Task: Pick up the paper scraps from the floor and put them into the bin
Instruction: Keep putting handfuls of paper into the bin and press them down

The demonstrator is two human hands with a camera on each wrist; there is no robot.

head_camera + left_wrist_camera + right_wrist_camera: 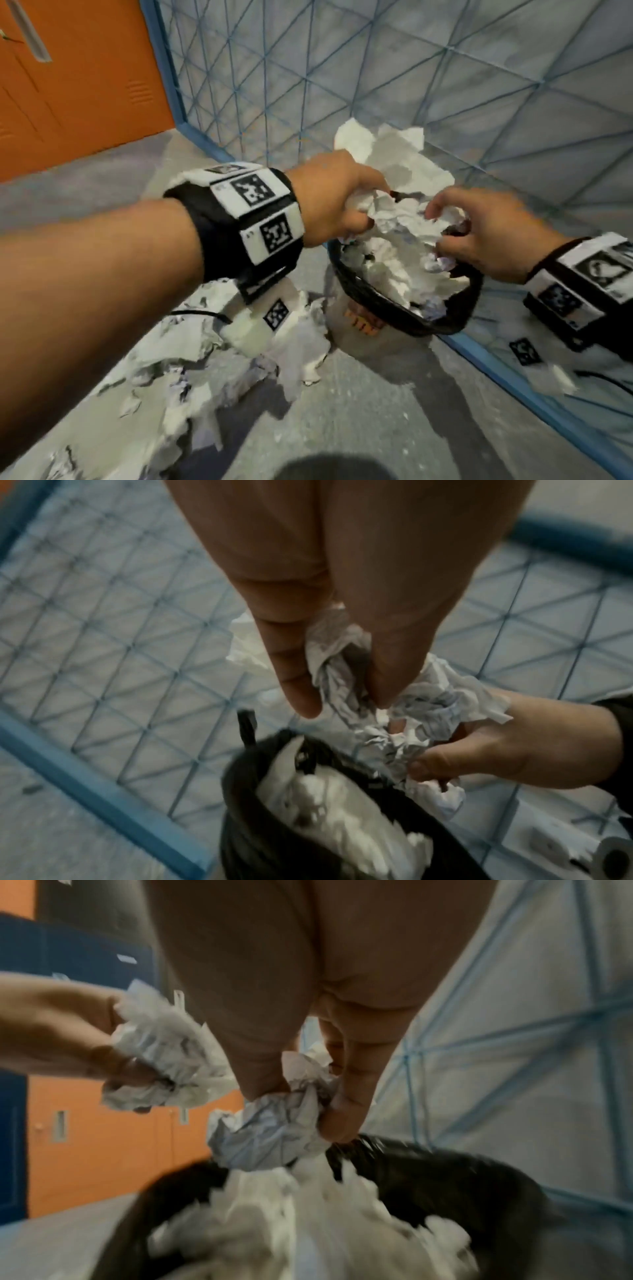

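A bin [359,291] lined with a black bag stands on the floor, heaped with white paper [394,270]. Both hands hover just above its mouth. My left hand [342,202] grips a crumpled wad of paper scraps [400,219], and my right hand [479,233] pinches the other side of the crumpled paper. In the left wrist view my left hand [329,685] clutches the crumpled paper [404,715] over the bin [246,791]. In the right wrist view my right hand [308,1096] pinches a wad [267,1137] above the bin [462,1177].
More paper scraps [191,359] litter the grey floor left of the bin. A blue-framed mesh panel [376,68] stands right behind the bin. Orange lockers [68,85] are at the far left. A paper roll [616,859] lies at the lower right in the left wrist view.
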